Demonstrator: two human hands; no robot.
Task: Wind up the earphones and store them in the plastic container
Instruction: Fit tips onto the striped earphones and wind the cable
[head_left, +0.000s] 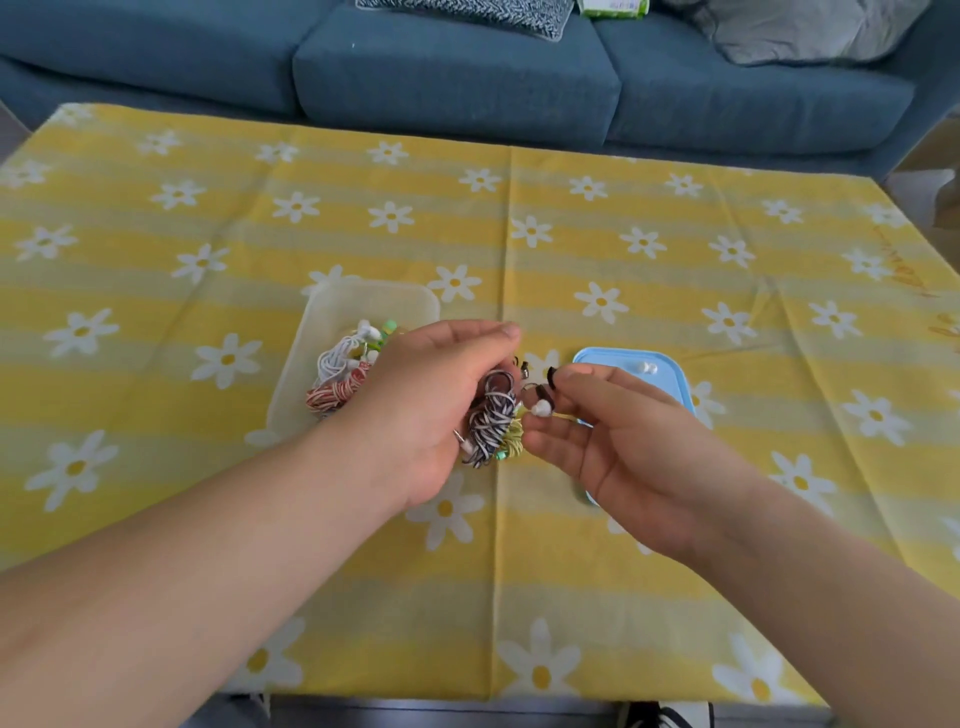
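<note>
While left hand (431, 410) grips coiled earphones (491, 422), right hand (618, 452) pinches an earbud (543, 409).

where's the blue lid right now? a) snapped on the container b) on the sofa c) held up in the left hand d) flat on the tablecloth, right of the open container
d: the blue lid lies flat on the tablecloth, apart from the open plastic container, and the right hand partly hides it.
</note>
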